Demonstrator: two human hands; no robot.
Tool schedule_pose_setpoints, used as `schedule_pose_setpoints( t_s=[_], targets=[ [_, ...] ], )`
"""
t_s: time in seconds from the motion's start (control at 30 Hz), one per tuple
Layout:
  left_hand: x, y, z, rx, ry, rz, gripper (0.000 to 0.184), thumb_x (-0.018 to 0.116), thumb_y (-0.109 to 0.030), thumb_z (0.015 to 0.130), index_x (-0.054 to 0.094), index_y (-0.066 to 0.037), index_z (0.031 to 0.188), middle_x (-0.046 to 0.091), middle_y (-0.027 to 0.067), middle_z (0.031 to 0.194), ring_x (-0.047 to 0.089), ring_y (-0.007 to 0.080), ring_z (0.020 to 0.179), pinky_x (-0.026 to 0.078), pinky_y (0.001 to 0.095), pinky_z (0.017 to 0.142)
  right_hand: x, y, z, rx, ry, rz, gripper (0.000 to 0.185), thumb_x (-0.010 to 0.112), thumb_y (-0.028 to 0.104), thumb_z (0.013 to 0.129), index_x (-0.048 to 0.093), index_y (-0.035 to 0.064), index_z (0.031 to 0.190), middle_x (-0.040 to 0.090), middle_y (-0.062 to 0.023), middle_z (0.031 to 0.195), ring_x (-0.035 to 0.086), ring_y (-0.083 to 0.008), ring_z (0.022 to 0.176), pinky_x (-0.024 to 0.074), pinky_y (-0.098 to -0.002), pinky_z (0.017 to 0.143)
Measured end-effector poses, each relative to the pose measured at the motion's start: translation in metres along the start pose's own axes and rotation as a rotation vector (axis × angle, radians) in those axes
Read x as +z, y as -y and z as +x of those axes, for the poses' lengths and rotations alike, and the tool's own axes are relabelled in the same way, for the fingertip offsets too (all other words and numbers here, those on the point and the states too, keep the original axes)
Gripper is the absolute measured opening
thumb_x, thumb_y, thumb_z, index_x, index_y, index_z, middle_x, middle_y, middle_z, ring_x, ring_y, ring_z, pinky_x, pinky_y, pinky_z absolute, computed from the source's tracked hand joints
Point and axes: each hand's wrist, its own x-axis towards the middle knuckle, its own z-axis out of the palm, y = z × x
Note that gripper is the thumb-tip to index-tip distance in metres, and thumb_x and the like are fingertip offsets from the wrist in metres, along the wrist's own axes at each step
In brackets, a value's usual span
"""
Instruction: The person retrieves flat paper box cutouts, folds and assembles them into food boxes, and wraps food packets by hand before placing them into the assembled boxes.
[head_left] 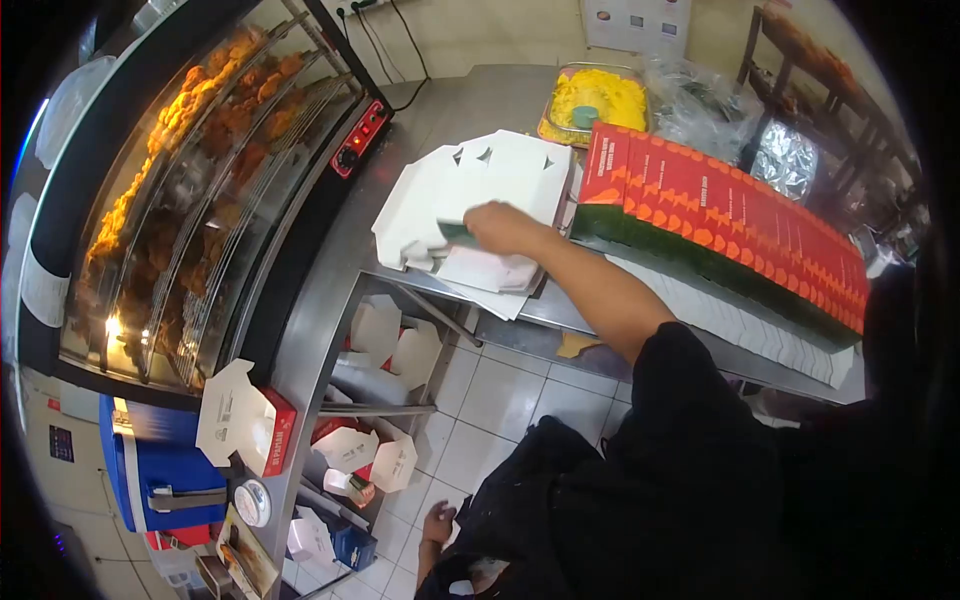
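Note:
My right hand [497, 228] reaches over a stack of flat white box blanks [480, 180] on the steel counter. Its fingers are closed on a dark green flat piece [457, 233], whose kind is blurred. Beside that hand, on the right, stands a long row of red cartons [700, 200] with dark green lower sides. Low at my side hangs my left hand [437, 522], away from the counter. Its fingers are curled; whether they hold anything is hidden.
A lit glass warming cabinet [190, 200] of fried food stands at left. Behind the blanks is a tray of yellow food [600, 97]. An open red-and-white box [250, 420] sits on the counter's near edge. More open boxes [375, 450] fill the shelf below.

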Motion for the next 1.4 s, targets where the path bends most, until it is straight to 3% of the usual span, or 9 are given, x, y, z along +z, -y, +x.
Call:
schedule_pose_setpoints(
  t_s=[0.17,0.37,0.43,0.6,0.67,0.8,0.97,1.23,1.4],
  targets=[
    [-0.055,-0.178,0.012,0.410,-0.060,0.074,0.033,0.057,-0.017,0.084,0.052,0.002,0.111,0.061,0.0124,0.089,0.058,0.0179,0.087,0.045,0.0289,0.079,-0.061,0.048,-0.024,0.015,-0.563,0.161,0.019,0.048,0.017,0.084,0.057,0.0026,0.093,0.060,-0.0150,0.085,0.058,-0.0324,0.079,0.0454,-0.0377,0.069],
    [-0.061,-0.318,-0.017,0.971,-0.201,-0.841,0.076,0.058,-0.041,0.083,0.018,-0.006,0.137,0.034,0.0130,0.133,0.041,0.0242,0.115,0.037,0.0376,0.092,-0.062,0.149,-0.116,-0.298,-0.077,0.663,0.024,0.062,0.016,0.078,0.061,0.0060,0.100,0.059,-0.0096,0.085,0.058,-0.0228,0.075,0.0470,-0.0302,0.068],
    [-0.041,-0.282,-0.004,1.290,-0.561,-0.779,0.087,0.049,-0.058,0.080,0.013,-0.004,0.138,0.024,0.0138,0.139,0.030,0.0278,0.124,0.024,0.0405,0.100,-0.022,0.177,-0.149,-0.544,0.088,0.742,0.023,0.061,0.013,0.080,0.060,0.0036,0.101,0.059,-0.0098,0.085,0.057,-0.0234,0.077,0.0465,-0.0294,0.071],
    [-0.063,-0.212,-0.045,1.069,-0.205,-0.292,0.083,0.061,-0.039,0.077,0.017,-0.006,0.138,0.026,0.0217,0.136,0.025,0.0381,0.126,0.024,0.0432,0.102,0.071,0.204,-0.199,0.319,0.888,1.463,0.028,0.058,0.011,0.084,0.055,0.0007,0.110,0.060,-0.0042,0.100,0.053,-0.0094,0.090,0.0435,-0.0249,0.078],
    [-0.071,-0.202,-0.046,1.297,-0.254,-0.148,0.083,0.063,-0.038,0.076,0.016,-0.013,0.139,0.018,0.0230,0.140,0.020,0.0384,0.129,0.022,0.0432,0.103,0.109,0.202,-0.213,0.156,0.835,1.274,0.027,0.060,0.009,0.083,0.056,0.0011,0.108,0.061,-0.0024,0.097,0.055,-0.0106,0.086,0.0444,-0.0254,0.078],
    [-0.087,-0.150,-0.070,1.104,0.035,0.044,0.094,0.065,-0.048,0.071,0.011,-0.015,0.141,0.006,0.0247,0.142,0.013,0.0422,0.130,0.018,0.0437,0.105,0.153,0.223,-0.235,0.348,0.866,1.036,0.025,0.058,0.007,0.083,0.056,-0.0003,0.107,0.059,-0.0061,0.101,0.055,-0.0126,0.090,0.0441,-0.0264,0.081],
    [-0.119,-0.072,-0.072,1.069,0.233,-0.248,0.051,0.043,-0.036,0.089,0.034,-0.013,0.134,0.027,0.0190,0.131,0.035,0.0371,0.119,0.030,0.0407,0.098,0.186,0.281,-0.266,0.825,0.986,1.730,0.034,0.053,0.014,0.087,0.044,0.0016,0.117,0.058,-0.0060,0.102,0.059,-0.0146,0.087,0.0479,-0.0262,0.075],
    [-0.154,-0.006,-0.128,0.689,-0.292,-0.041,0.029,0.058,-0.023,0.080,0.052,-0.007,0.103,0.043,0.0163,0.099,0.052,0.0318,0.087,0.043,0.0347,0.077,0.204,0.385,-0.311,0.877,0.870,1.595,0.040,0.052,0.013,0.088,0.041,-0.0012,0.123,0.058,-0.0038,0.099,0.058,-0.0107,0.075,0.0468,-0.0221,0.066],
    [-0.127,0.035,-0.133,0.990,-0.152,-0.179,0.019,0.058,-0.015,0.081,0.054,-0.008,0.098,0.041,0.0133,0.095,0.049,0.0287,0.087,0.042,0.0335,0.078,0.218,0.410,-0.335,0.677,0.770,1.177,0.039,0.052,0.008,0.088,0.042,-0.0064,0.123,0.058,-0.0083,0.102,0.055,-0.0117,0.090,0.0441,-0.0233,0.079]
  ],
)
